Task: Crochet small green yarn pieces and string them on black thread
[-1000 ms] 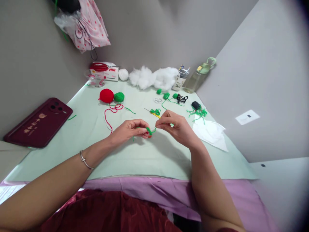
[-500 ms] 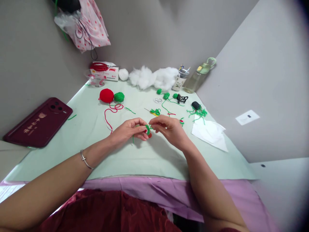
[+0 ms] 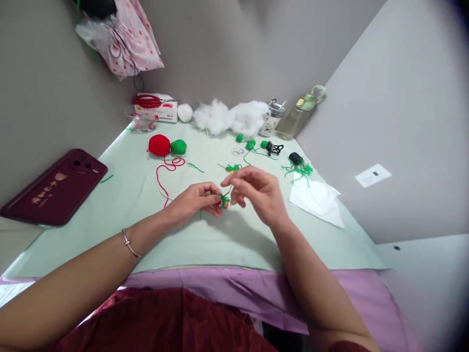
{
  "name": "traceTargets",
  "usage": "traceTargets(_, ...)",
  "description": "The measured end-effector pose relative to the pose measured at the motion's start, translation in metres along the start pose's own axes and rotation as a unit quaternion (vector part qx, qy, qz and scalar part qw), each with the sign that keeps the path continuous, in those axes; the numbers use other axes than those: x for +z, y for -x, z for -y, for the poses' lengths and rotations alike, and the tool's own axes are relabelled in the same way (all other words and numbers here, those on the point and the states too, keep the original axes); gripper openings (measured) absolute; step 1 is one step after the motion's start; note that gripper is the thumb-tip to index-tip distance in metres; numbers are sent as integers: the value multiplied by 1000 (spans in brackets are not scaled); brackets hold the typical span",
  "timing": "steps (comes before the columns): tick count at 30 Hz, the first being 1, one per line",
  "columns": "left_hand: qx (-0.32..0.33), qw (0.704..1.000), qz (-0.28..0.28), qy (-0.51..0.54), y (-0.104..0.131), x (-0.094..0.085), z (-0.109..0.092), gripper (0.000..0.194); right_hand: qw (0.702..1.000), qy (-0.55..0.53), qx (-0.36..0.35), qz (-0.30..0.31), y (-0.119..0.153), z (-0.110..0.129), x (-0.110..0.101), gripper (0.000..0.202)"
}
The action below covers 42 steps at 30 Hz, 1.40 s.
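- The green-and-red piece (image 3: 223, 201) is pinched between the thumb and fingers of the left hand (image 3: 196, 199), over the middle of the table (image 3: 227, 244).
- The right hand (image 3: 256, 193) is held just beside it, fingers curled; whether the thin strand (image 3: 228, 190) there is gripped cannot be told.
- A red ball (image 3: 159, 145) and a green ball (image 3: 179, 147) are set side by side farther back.
- White paper (image 3: 315, 201) is laid at the right.
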<state>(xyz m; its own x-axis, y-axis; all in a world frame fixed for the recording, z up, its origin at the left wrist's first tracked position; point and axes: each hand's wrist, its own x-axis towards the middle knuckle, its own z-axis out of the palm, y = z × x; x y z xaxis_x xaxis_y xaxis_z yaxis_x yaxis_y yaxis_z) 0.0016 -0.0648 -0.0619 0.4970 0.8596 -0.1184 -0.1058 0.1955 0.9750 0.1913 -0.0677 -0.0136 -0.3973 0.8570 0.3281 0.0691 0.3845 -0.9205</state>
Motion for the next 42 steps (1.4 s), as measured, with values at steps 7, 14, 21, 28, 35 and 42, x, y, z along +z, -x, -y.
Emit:
traceTargets(7,-24,1000,-3,1,1,2,-5,24,974,-108,-24,-198,-11,-4,-55,24)
traceTargets(14,1,1000,-3,7,2,1,-6,24,964,-43,-37,-262,-12,-7,-70,18)
traceTargets(21,19,1000,-2,11,3,-2,-4,24,978,197,-68,-8,-4,-2,-42,6)
traceTargets(28,29,999,-9,16,3,-3,-4,23,945,311,-84,61,-2,-9,-40,14)
traceTargets(35,32,999,-9,8,3,-2,-6,21,938,328,-87,71,-1,-6,-39,15)
traceTargets(42,28,1000,3,4,5,-2,-7,22,943,309,-90,87,-2,-7,-33,14)
